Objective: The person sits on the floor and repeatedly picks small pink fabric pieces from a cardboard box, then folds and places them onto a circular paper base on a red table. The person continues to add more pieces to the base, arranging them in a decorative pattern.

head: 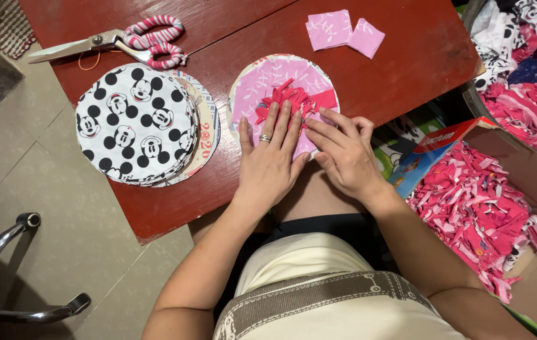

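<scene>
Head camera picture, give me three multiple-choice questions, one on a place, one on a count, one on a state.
1. Where do the scissors lie?
A. on the floor
B. on the red table, above the stack of dotted fabric circles
C. in the box

2. How many small pink squares lie at the table's far edge?
A. two
B. four
C. six

3. What is the left hand doing?
A. gripping the scissors
B. hanging off the table
C. pressing flat on red scraps atop the pink circle

Answers: B, handles rest just above the stack; A, two squares side by side; C, fingers are spread flat.
</scene>
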